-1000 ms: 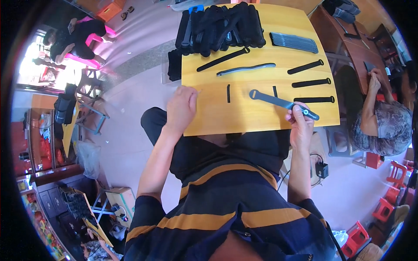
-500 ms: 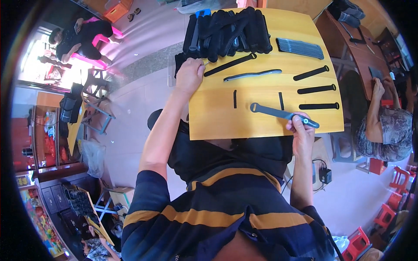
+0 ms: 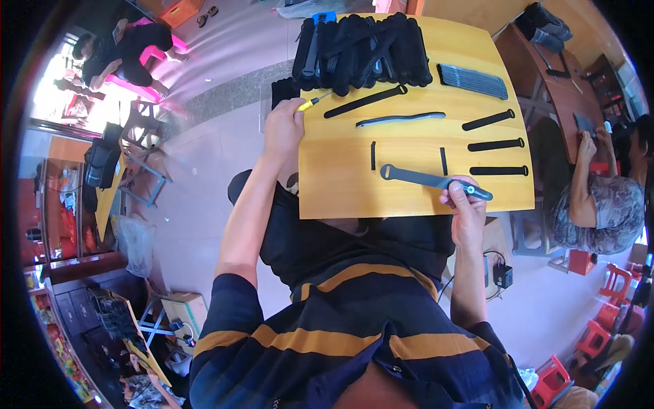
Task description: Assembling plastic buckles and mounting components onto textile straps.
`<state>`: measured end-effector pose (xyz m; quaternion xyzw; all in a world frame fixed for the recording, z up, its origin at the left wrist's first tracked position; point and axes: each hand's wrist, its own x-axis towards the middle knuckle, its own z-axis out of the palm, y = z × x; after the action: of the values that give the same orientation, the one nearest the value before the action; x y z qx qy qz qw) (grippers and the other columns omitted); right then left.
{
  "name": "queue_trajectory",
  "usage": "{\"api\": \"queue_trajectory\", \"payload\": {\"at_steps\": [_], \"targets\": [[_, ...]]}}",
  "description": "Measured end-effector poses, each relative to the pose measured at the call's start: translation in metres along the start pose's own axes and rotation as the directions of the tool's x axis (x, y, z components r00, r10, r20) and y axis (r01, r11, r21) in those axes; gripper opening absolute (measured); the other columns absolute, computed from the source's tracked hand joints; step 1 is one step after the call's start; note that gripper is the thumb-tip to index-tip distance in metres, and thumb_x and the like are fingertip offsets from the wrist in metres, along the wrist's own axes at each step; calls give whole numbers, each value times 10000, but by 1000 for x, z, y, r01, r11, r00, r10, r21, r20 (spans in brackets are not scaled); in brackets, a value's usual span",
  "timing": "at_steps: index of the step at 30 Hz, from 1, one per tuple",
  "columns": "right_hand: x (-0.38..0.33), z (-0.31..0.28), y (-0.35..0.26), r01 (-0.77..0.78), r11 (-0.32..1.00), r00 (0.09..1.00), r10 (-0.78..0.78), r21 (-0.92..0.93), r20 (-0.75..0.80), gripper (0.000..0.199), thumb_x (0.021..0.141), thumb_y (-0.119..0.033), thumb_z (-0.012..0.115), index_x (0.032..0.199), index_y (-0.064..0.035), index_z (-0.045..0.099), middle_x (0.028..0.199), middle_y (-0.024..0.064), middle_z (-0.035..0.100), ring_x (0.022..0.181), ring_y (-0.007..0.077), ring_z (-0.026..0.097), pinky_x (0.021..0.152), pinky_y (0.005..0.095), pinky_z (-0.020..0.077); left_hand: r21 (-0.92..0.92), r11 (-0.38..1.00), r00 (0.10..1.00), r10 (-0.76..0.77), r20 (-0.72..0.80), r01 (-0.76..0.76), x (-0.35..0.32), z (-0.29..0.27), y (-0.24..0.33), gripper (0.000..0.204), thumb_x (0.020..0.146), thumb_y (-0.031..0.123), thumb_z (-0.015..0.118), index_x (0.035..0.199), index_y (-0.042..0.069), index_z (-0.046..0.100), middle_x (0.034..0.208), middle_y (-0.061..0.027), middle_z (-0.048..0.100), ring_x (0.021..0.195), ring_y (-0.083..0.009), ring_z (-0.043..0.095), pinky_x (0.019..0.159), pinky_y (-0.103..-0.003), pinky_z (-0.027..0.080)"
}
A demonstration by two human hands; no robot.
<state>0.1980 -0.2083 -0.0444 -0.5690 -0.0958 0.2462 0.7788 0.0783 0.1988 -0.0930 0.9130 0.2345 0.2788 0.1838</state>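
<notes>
My right hand point(image 3: 466, 213) pinches a dark grey hook-and-loop strap point(image 3: 415, 176) near the table's front edge; the strap's ringed end points left. At the table's left edge, my left hand point(image 3: 284, 126) is closed on a yellow-handled tool point(image 3: 308, 105) with a thin shaft, perhaps a small screwdriver. The shaft points toward a large pile of black straps point(image 3: 361, 51) at the back. Ahead of my hands lie a long black strap point(image 3: 364, 102), a folded grey strap point(image 3: 400, 119) and two short black strips point(image 3: 373, 156), point(image 3: 443, 161).
Three black straps point(image 3: 487, 144) lie at the yellow table's point(image 3: 340, 198) right side, below a bundle of grey straps point(image 3: 472, 81). A blue object point(image 3: 324, 16) shows behind the pile. Another person point(image 3: 596, 204) works at a brown table on the right; someone sits on a pink chair point(image 3: 146, 92) far left.
My left hand has drawn back slightly toward me, and the yellow tool now shows in it. The strap in my right hand has shifted a little left and its tail end has turned.
</notes>
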Motion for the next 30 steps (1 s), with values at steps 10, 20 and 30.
{"api": "queue_trajectory", "payload": {"at_steps": [10,20,30], "targets": [[-1,13,0,-13,1000,999,14,-13,36,131,996,-138,727,1066,-29,714,871,41,706,766,121,652,738,262,533,132,981,984,154,-95,-141,23,10,7,258,866,80,702,1121,90,741,1129,-80,733,1127,-305,643,959,-442,536],[11,17,10,-59,998,993,61,-18,97,117,1008,-124,704,1090,-40,704,902,39,709,803,123,668,735,259,549,-596,693,911,-259,320,406,-72,-34,93,255,979,141,709,1213,38,714,1102,-45,731,999,-149,678,898,-293,528],[30,22,19,-73,997,972,73,-9,223,158,1007,-156,720,1094,-25,707,888,44,709,809,122,660,754,278,552,-676,360,765,-263,588,644,-85,-35,151,200,978,55,706,1167,-4,681,902,-29,722,743,-61,656,691,-213,534]]}}
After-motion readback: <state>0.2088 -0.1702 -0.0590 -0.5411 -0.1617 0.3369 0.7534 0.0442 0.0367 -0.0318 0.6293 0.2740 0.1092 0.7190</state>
